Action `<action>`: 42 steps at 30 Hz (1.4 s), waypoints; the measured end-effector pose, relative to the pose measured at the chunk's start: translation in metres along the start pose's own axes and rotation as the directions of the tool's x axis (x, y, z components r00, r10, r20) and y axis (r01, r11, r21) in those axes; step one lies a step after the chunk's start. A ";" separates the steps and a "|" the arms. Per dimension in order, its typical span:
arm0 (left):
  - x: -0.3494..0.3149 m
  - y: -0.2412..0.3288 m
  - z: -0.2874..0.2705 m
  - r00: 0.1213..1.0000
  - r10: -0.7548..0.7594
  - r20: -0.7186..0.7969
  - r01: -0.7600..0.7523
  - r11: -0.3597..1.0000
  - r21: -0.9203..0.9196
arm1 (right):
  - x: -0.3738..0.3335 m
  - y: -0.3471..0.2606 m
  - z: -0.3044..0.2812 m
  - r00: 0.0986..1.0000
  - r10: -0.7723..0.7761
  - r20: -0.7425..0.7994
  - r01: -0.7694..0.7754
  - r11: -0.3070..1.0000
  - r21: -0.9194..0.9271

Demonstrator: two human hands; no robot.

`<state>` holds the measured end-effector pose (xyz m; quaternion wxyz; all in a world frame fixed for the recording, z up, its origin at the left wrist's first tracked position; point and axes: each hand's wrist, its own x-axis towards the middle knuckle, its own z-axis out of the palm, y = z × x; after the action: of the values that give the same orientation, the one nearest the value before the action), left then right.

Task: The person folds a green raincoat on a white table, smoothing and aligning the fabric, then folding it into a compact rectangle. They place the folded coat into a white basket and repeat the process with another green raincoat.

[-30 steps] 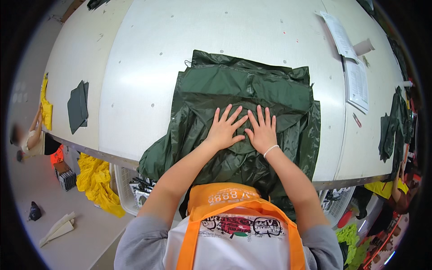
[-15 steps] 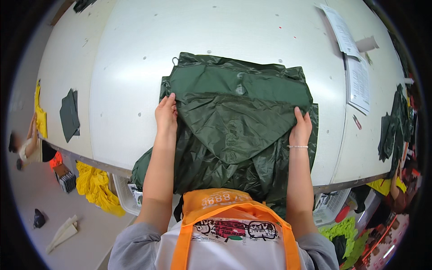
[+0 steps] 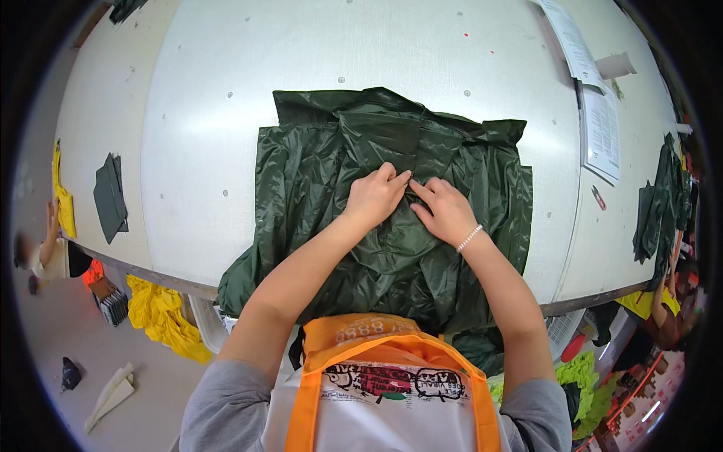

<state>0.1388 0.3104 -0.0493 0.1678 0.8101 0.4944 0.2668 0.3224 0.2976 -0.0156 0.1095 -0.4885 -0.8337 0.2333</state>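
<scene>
A dark green, shiny coated garment lies spread and wrinkled on the table in front of me. My left hand rests on its middle, fingers bent and closed on the fabric near a centre seam. Just right of it, my right hand, with a beaded bracelet on the wrist, takes hold of the fabric at the same spot. The index fingertips of both hands nearly meet there. The fabric between the fingers is mostly hidden. The garment's far edge stands up in folds, and its near part hangs against my orange apron.
Printed sheets, a white cylinder and a small red cutter lie at the right. Dark green pieces lie at the left. Yellow fabric hangs below the table edge. Other people work at both sides.
Both hands have left the garment's side edges and come together at its middle. The upper flap, earlier spread smooth in a pointed shape, is now turned over and crumpled.
</scene>
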 end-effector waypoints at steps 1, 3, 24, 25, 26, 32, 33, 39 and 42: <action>-0.001 -0.004 0.001 1.000 -0.006 0.005 0.007 1.000 -0.026 | -0.005 -0.009 -0.011 1.000 0.007 0.006 -0.007 0.999 0.035; -0.001 -0.010 0.001 1.000 -0.015 0.027 0.017 0.998 -0.066 | -0.024 -0.023 -0.021 0.994 -0.107 0.024 0.107 0.994 0.036; 0.013 0.006 -0.075 0.952 0.276 0.135 -0.265 0.960 -0.094 | 0.037 0.013 0.020 0.795 0.527 0.301 -0.600 0.758 0.256; 0.002 0.018 -0.075 0.917 0.260 0.303 -0.256 0.965 -0.054 | 0.037 0.008 0.015 0.795 0.541 0.274 -0.600 0.766 0.230; -0.011 0.015 -0.065 0.903 0.290 0.316 -0.300 0.954 -0.020 | 0.036 0.002 0.010 0.795 0.554 0.247 -0.602 0.772 0.205; -0.035 -0.020 -0.031 0.935 0.164 0.316 -0.112 0.978 -0.177 | -0.005 -0.040 0.002 0.974 -0.088 -0.210 0.071 0.994 -0.089; -0.030 -0.024 -0.033 0.934 0.116 0.338 -0.027 0.966 -0.257 | -0.014 -0.043 0.009 0.985 -0.076 -0.155 0.075 0.997 -0.013; -0.004 -0.022 -0.041 0.953 -0.198 0.230 0.256 0.930 -0.262 | 0.014 -0.011 0.032 0.977 0.203 -0.068 -0.174 0.938 0.298; -0.013 -0.001 -0.045 0.969 0.193 0.154 -0.195 0.981 0.000 | 0.034 -0.001 0.020 0.907 0.372 0.196 -0.420 0.791 0.445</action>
<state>0.1060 0.2995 -0.0175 0.1725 0.8738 0.4006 0.2151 0.2967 0.3207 -0.0339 0.1338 -0.5978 -0.6336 0.4726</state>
